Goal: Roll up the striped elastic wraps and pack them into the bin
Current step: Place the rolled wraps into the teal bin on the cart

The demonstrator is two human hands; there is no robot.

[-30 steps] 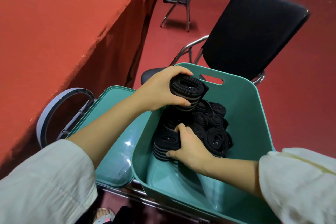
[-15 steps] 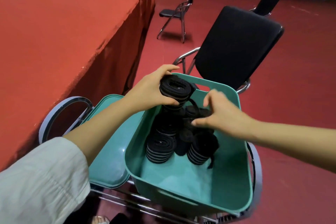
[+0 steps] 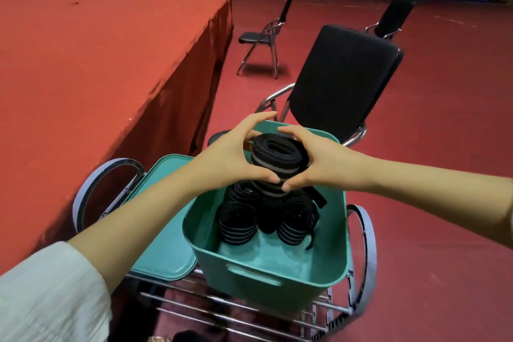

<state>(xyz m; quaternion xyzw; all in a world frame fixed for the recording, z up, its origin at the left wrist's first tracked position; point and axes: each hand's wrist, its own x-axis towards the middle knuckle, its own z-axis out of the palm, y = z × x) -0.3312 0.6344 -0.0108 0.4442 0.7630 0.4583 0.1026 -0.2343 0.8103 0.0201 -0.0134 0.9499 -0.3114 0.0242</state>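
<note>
A rolled black wrap with grey stripes (image 3: 279,157) is held above the far end of the teal bin (image 3: 266,272). My left hand (image 3: 236,155) grips its left side and my right hand (image 3: 313,158) grips its right side, fingers curled over the top and thumbs meeting below. Several other rolled striped wraps (image 3: 238,223) lie packed in the far half of the bin, under the held roll. A loose black strap end (image 3: 317,198) sticks out at the pile's right.
The bin sits on a wire-rack cart (image 3: 227,314) with curved grey side handles. The teal lid (image 3: 163,247) lies to the bin's left. A black folding chair (image 3: 344,80) stands just beyond. A red-draped stage (image 3: 97,58) runs along the left.
My right hand left the pile in the bin, rose and closed on the right side of the roll that my left hand held. The view tilted up.
</note>
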